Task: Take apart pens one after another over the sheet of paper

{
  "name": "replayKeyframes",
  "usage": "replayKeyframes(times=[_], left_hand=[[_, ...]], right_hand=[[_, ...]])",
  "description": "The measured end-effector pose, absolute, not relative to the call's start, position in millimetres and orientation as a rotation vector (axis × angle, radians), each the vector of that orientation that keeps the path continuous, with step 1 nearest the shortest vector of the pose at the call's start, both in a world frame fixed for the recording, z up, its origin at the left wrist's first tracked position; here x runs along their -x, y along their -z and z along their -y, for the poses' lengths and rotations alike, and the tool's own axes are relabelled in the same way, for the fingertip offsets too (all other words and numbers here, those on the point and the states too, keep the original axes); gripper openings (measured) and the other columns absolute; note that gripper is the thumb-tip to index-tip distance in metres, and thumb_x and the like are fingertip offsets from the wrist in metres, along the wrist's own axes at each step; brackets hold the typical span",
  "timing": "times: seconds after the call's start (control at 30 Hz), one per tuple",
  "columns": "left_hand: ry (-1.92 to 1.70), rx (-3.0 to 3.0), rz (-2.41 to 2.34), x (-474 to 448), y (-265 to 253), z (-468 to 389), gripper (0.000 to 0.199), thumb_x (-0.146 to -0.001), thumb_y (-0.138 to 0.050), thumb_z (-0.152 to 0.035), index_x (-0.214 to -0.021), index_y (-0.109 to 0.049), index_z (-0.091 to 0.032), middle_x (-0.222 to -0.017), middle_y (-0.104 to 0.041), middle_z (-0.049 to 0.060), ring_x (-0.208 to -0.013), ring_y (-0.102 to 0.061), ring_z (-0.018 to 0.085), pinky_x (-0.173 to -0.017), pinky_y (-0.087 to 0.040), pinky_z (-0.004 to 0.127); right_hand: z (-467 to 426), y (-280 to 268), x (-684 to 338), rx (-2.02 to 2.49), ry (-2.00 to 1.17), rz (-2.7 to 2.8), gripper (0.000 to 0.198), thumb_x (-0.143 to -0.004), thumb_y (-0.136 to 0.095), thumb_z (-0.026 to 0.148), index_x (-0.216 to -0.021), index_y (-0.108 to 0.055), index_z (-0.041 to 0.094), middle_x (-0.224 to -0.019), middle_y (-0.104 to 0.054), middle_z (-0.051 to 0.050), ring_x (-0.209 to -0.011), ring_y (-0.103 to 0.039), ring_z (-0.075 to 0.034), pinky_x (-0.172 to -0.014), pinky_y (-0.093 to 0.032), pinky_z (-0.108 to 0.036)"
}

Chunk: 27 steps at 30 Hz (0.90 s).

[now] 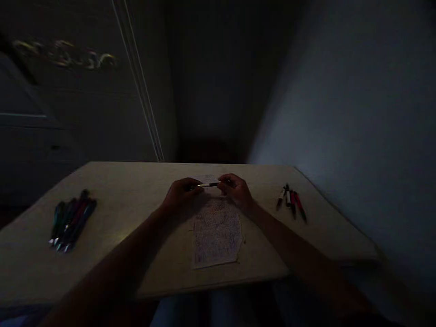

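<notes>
White and dark, one slim pen (pixel 213 185) is suspended level above the far end of the sheet (pixel 218 236), which serves as the reference for all positions below. Whether the sheet is paper or cloth cannot be told in this dim light.

Left hand (pixel 184 193): fingers clamped on the pale end of the pen. Right hand (pixel 236 188): fingers clamped on the dark end. The two hands are apart, with the middle of the pen exposed between them. This two-ended hold probably serves to steady the pen and to let each end be turned or pulled separately.

The sheet lies flat on the table (pixel 143 186), between the forearms; its central position likely places it directly under the handwork. A pale, marked patch shows beyond the hands; whether it belongs to the sheet cannot be told.

Left of the sheet, well apart: a dense pen bundle (pixel 71 218). Right of the sheet: a smaller pen group (pixel 292 200), laid side by side. This spacing presumably separates the two lots and leaves both forearms room.
</notes>
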<state>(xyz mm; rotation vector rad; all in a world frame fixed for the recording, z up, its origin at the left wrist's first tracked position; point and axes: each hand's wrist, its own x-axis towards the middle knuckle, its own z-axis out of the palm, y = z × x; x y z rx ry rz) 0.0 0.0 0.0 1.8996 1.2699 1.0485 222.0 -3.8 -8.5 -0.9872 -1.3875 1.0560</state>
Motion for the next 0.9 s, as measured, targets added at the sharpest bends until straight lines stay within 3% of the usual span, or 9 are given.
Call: replayKeyframes(times=[0.17, 0.37, 0.63, 0.9], left_hand=[[-1.175, -2.114, -1.199, -0.4, 5.7, 2.0, 0.023, -0.079, -0.068, -0.038, -0.088, -0.074, -0.018, -0.083, -0.071, 0.006, -0.071, -0.062, 0.017, -0.066, -0.051, 0.029], [-1.406, -2.243, -1.141, 3.4, 7.6, -4.0, 0.013, -0.082, -0.068, -0.030, -0.087, -0.072, -0.018, -0.085, -0.067, 0.006, -0.067, -0.060, 0.013, -0.058, -0.050, 0.025], [-1.491, -2.353, -1.114, -0.1, 9.5, -2.1, 0.007, -0.084, -0.067, -0.023, -0.088, -0.070, -0.018, -0.084, -0.065, 0.004, -0.069, -0.060, 0.012, -0.058, -0.049, 0.023], [-1.431, -2.375, -1.103, -4.8, 10.4, 3.2, 0.008, -0.087, -0.065, -0.026, -0.087, -0.069, -0.019, -0.085, -0.066, 0.004, -0.075, -0.064, 0.015, -0.068, -0.052, 0.027]], right_hand=[[-1.0, 9.8, -226.1, 0.985, -1.121, 1.349, 0.045, -0.061, -0.083, 0.049, -0.088, -0.066, 0.017, -0.059, -0.062, 0.003, -0.050, -0.058, -0.011, -0.050, -0.047, -0.023], [-2.8, 12.8, -226.5, 1.010, -1.170, 1.310, 0.050, -0.069, -0.071, 0.064, -0.082, -0.067, 0.017, -0.069, -0.065, -0.002, -0.054, -0.061, -0.013, -0.044, -0.045, -0.022], [0.6, 13.8, -226.5, 1.094, -1.021, 1.432, 0.056, -0.077, -0.056, 0.072, -0.064, -0.058, 0.018, -0.058, -0.050, 0.001, -0.050, -0.043, -0.009, -0.045, -0.034, -0.022], [-0.1, 15.4, -227.1, 1.129, -0.952, 1.482, 0.052, -0.082, -0.049, 0.068, -0.064, -0.055, 0.020, -0.055, -0.043, 0.003, -0.050, -0.038, -0.011, -0.047, -0.030, -0.024]])
